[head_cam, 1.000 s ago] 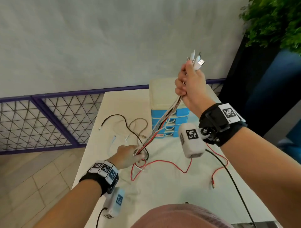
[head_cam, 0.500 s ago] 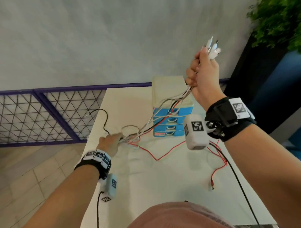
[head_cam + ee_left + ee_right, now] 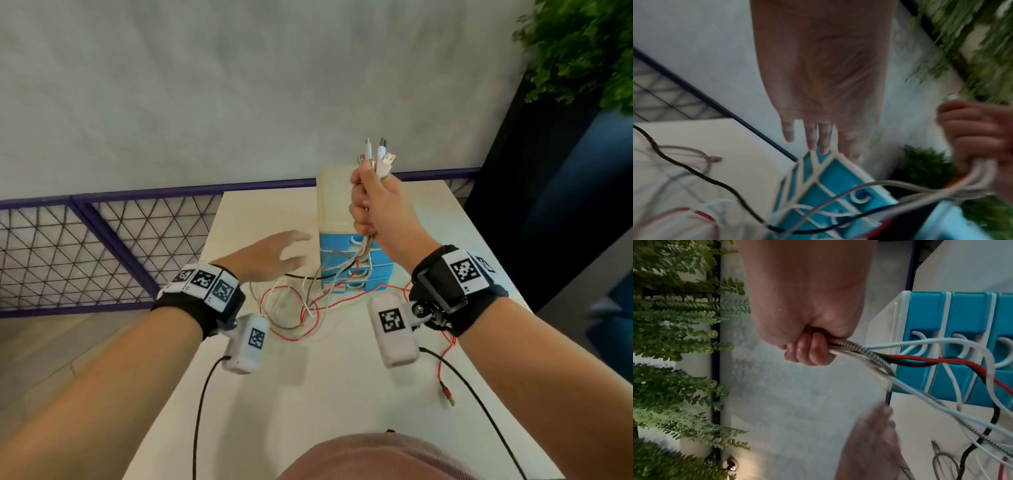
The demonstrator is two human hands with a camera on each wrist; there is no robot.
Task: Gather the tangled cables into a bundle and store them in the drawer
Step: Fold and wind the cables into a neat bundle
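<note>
Holding the cables [image 3: 363,246] by their plug ends, we are keeping our right hand [image 3: 375,209] curled tightly around them above the table [image 3: 342,394], with the connectors [image 3: 376,157] sticking up out of the fist toward the wall. Our left hand [image 3: 270,255] is hovering with fingers spread and gripping nothing, just left of the small drawer unit [image 3: 334,202] and above the loose strands. From the fist the gathered part is running almost straight down, so its long axis is close to vertical, plugs at the top; lower down the strands are fanning out across the blue drawer fronts and trailing onto the table in loops of red, white, black and a metal-wrapped lead. One red cable end [image 3: 448,394] is lying well apart, near the right edge of the table. We judge several risks from here: the strands draped across the drawer handles could be snagging there, so lifting higher might tip or drag the light unit; the far red end could be slipping off the table edge; and the loops below look knotted, so pulling one-handed could be tightening the tangle rather than gathering it. All drawers appear closed, so nothing is being stored yet.
</note>
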